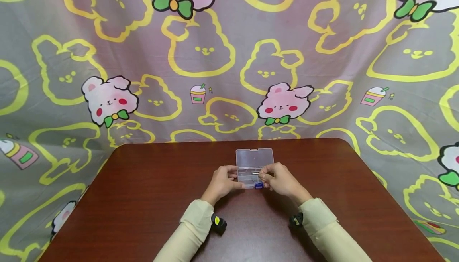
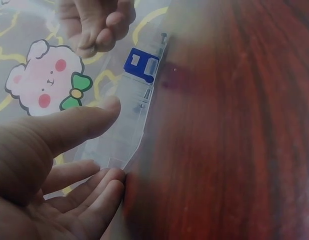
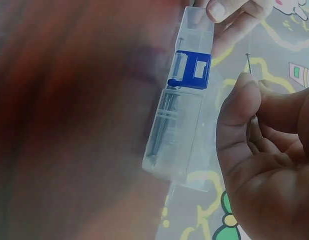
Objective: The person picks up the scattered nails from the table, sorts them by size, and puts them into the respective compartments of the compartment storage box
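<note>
A small clear plastic box (image 1: 246,180) stands on the table with its lid (image 1: 254,158) raised at the back. My left hand (image 1: 223,181) grips the box's left end, thumb at the front and fingers around the side. A blue latch (image 3: 203,72) hangs on the box's front wall. Several nails (image 3: 162,125) lie inside, seen through the clear wall in the right wrist view. Over the right end of the box, my right hand (image 1: 281,179) pinches a thin nail (image 3: 249,62) between thumb and fingertips, its small flat head pointing up out of the grip.
The brown wooden table (image 1: 150,202) extends around the box on all sides. Behind it hangs a patterned cloth (image 1: 229,54) with cartoon bears, reaching down along the table's back and side edges. Black wrist cameras (image 1: 218,223) sit at both sleeve cuffs.
</note>
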{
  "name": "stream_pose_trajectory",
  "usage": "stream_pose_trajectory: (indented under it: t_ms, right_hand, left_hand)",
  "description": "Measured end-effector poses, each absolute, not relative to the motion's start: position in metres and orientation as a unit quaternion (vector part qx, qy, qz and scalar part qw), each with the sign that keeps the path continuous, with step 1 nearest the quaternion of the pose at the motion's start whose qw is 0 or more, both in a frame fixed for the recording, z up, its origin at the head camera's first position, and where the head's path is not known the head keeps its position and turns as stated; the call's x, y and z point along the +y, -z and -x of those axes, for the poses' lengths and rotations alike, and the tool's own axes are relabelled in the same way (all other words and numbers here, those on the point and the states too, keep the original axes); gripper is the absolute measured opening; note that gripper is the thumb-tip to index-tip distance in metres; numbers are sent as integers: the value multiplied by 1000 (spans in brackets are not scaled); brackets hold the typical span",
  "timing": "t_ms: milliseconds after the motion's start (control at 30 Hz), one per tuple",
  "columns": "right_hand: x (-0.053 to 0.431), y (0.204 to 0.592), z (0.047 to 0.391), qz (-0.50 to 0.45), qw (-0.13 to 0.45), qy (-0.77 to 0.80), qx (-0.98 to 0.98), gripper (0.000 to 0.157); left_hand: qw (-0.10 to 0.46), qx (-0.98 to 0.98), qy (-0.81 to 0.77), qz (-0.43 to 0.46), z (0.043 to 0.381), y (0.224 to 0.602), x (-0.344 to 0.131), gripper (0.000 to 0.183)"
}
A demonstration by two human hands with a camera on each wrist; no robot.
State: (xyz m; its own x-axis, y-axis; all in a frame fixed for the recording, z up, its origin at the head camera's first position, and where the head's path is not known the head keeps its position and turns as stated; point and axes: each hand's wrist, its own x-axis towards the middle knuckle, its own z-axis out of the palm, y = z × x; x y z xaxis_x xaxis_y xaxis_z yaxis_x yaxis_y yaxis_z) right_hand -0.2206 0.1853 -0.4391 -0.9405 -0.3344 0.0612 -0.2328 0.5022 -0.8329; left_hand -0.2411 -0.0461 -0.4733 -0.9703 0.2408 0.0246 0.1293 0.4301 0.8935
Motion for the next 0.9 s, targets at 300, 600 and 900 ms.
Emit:
stream_pose_trajectory:
  t_ms: [300, 600, 900]
  right_hand:
    - [173, 437, 237, 160, 34, 421, 892, 23]
    - [168, 440, 244, 187, 8, 369, 910, 18]
    - [168, 441, 240, 202, 28, 371, 906, 11]
  left_hand:
    - [52, 844, -522, -112, 242, 472, -46, 67]
    - [56, 841, -527, -108, 243, 473, -45, 66]
    - [59, 842, -525, -108, 242, 472, -47, 66]
